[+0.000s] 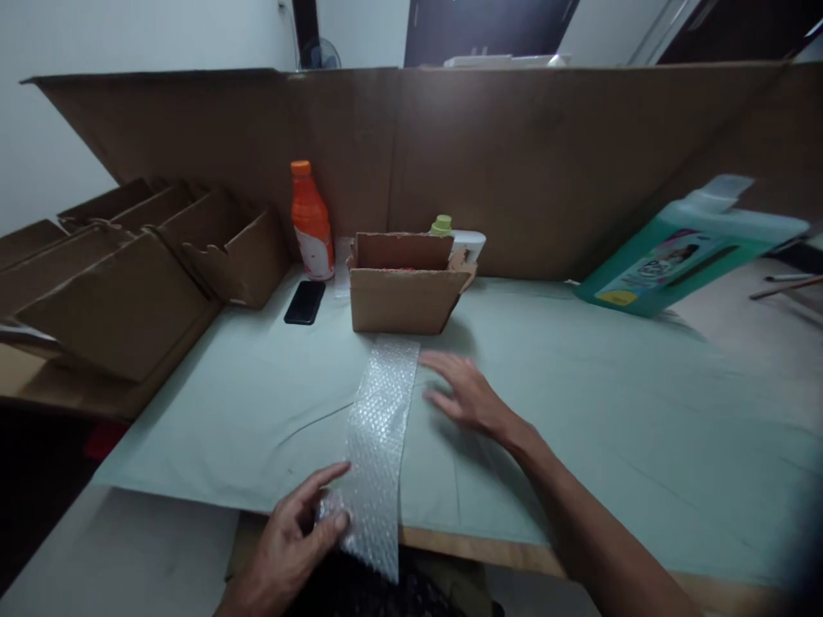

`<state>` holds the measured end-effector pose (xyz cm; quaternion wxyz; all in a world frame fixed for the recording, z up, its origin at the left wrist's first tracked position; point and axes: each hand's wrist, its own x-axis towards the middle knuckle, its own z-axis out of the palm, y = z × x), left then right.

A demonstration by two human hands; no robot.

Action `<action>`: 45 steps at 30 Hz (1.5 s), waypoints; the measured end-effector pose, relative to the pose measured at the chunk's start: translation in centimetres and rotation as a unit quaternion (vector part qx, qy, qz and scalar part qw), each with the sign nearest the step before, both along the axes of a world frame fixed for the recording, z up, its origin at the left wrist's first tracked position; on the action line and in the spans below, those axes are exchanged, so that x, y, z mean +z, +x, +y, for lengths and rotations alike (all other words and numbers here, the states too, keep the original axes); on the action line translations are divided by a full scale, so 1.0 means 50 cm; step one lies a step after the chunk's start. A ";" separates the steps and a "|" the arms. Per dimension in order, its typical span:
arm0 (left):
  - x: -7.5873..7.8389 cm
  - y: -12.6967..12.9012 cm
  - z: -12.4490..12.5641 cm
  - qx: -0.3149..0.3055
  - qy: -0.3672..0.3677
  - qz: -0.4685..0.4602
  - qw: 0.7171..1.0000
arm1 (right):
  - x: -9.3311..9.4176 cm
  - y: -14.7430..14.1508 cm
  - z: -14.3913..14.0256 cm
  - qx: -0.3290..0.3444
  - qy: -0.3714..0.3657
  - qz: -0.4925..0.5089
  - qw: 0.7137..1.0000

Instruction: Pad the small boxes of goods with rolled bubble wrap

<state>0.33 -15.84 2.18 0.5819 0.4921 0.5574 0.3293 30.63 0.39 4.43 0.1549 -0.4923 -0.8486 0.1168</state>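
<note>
"While the left hand (289, 531), half-curled, holds the bubble-wrap strip (382, 411) by its near-left corner, how does the strip lie?"

"In front of the open cardboard box (399, 302); long axis running toward the wearer, near end slightly left."

"Right hand (466, 394)?"

"Loosely spread, holding nothing, front-right of the box; strip contact: cannot tell."

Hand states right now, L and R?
Left hand: holding the bubble wrap near its close end, thumb on top.
Right hand: open, fingertips at the wrap's far right edge; contact can't be told.
</note>
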 end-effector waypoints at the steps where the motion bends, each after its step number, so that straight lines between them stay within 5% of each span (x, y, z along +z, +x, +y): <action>1: 0.004 0.001 0.003 -0.002 -0.021 -0.027 0.999 | 0.003 0.010 -0.057 0.080 -0.037 0.023 0.996; 4: 0.019 0.007 0.025 -0.010 -0.069 -0.131 0.989 | -0.007 -0.004 -0.213 0.172 -0.128 0.097 0.972; 7: 0.026 0.022 0.057 -0.028 -0.075 -0.186 0.979 | -0.047 -0.073 -0.281 0.061 -0.154 0.210 0.964; 10: 0.013 0.035 0.080 -0.022 -0.002 -0.094 0.995 | -0.086 -0.126 -0.253 -0.087 -0.169 0.289 0.938; 12: -0.008 0.037 0.085 -0.011 0.101 0.022 0.995 | -0.099 -0.135 -0.214 -0.127 -0.170 0.296 0.931; 17: -0.052 0.028 0.084 -0.124 0.358 0.251 0.891 | -0.109 -0.120 -0.157 -0.132 -0.115 0.225 0.958; 22: -0.058 0.019 0.102 -0.178 0.411 0.352 0.822 | -0.118 -0.124 -0.144 -0.135 -0.084 0.189 0.969; 25: -0.061 0.015 0.122 -0.171 0.427 0.374 0.805 | -0.111 -0.115 -0.149 -0.133 0.012 0.157 0.978; 28: -0.067 0.016 0.139 -0.157 0.442 0.377 0.799 | -0.093 -0.108 -0.172 -0.080 0.116 0.139 0.980; 32: -0.063 0.020 0.144 -0.153 0.458 0.335 0.809 | -0.084 -0.128 -0.210 0.029 0.071 0.104 0.992; 37: -0.058 0.023 0.130 -0.174 0.410 0.264 0.855 | -0.095 -0.134 -0.235 0.001 -0.021 0.158 0.987; 41: -0.074 0.038 0.144 -0.142 0.384 0.299 0.862 | -0.086 -0.109 -0.251 -0.047 0.069 0.154 0.985; 45: -0.076 0.048 0.165 -0.120 0.378 0.333 0.856 | -0.078 -0.118 -0.252 0.007 0.090 0.099 0.991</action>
